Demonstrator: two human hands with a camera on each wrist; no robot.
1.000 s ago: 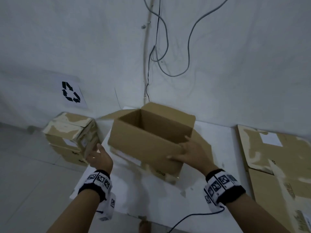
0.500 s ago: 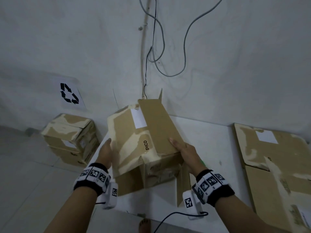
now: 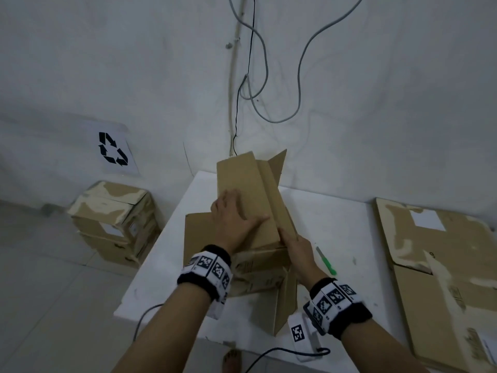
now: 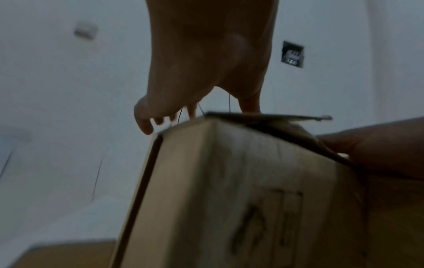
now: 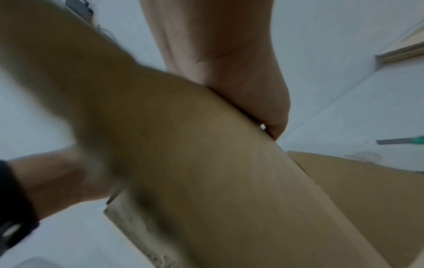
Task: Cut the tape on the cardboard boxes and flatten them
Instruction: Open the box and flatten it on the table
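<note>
The left hand (image 3: 233, 220) lies flat, fingers straight, pressing down on the upper panel of the cardboard box (image 3: 250, 200); its grip is open and nothing is curled round the board. The right hand (image 3: 298, 249) has its grip closed on the box's right edge, thumb on one face and fingers behind it, as the right wrist view shows.

A second ago the box stood open-mouthed on the worktop (image 3: 336, 216), with only the right hand on its near wall and the left hand apart. Half a second ago it was tipped over with a hand on each side. Now its walls lean together into a slanted, narrow shape, with one flap (image 3: 279, 161) standing up at the far end and another hanging over the worktop's near edge. That reads as the tape already cut and the collapse well under way, though the box is not yet flat.

Nothing can be seen inside this box; its inside is closed off by the folding walls. It sits near the middle of the worktop, towards the left edge.

A green-handled cutter (image 3: 326, 261) lies just right of the right hand. Flattened boxes (image 3: 441, 254) lie at the worktop's right edge. Two boxes still whole (image 3: 115, 219) are stacked on the floor, left of the worktop.
</note>
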